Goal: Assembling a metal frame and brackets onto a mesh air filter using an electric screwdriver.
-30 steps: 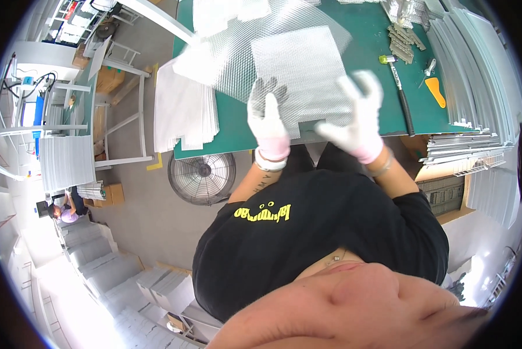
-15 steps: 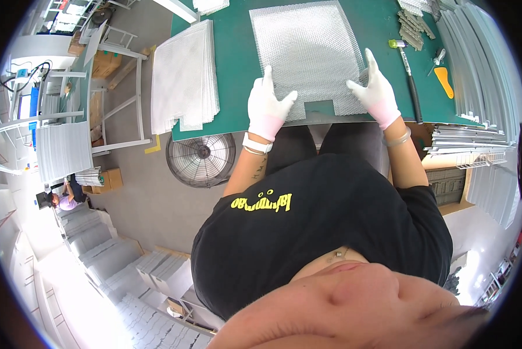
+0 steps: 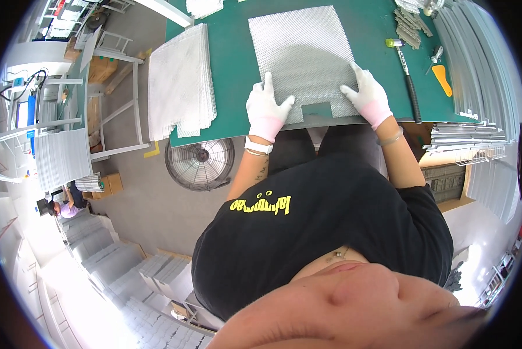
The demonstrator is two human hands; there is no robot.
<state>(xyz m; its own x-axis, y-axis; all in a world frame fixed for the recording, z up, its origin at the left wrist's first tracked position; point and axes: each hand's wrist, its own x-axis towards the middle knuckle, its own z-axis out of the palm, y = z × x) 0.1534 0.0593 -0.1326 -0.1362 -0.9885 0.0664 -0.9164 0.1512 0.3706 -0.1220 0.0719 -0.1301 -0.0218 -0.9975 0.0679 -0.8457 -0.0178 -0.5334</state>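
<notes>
A silvery wire-mesh sheet [image 3: 304,49], or a thin stack of them, lies flat on the green table [image 3: 232,75] in front of me. A rectangular notch is cut in its near edge. My left hand [image 3: 268,109], in a white glove with a pink cuff, is at the mesh's near left edge, thumb and forefinger spread apart. On the opposite side my right hand [image 3: 368,98], gloved alike, touches the near right edge with its thumb and fingers apart. Both hands look open, though their undersides are hidden.
Left on the table is a stack of mesh sheets [image 3: 179,81]. To the right lie a hammer [image 3: 407,78], a yellow-orange scraper [image 3: 442,80] and grey strips [image 3: 409,28]. Long metal profiles [image 3: 476,64] are piled at the right edge. A floor fan [image 3: 200,164] stands below left.
My right hand has come inward and nearer, its fingers now at the mesh's edge. The mesh has shifted slightly toward me. My left hand has barely moved.
</notes>
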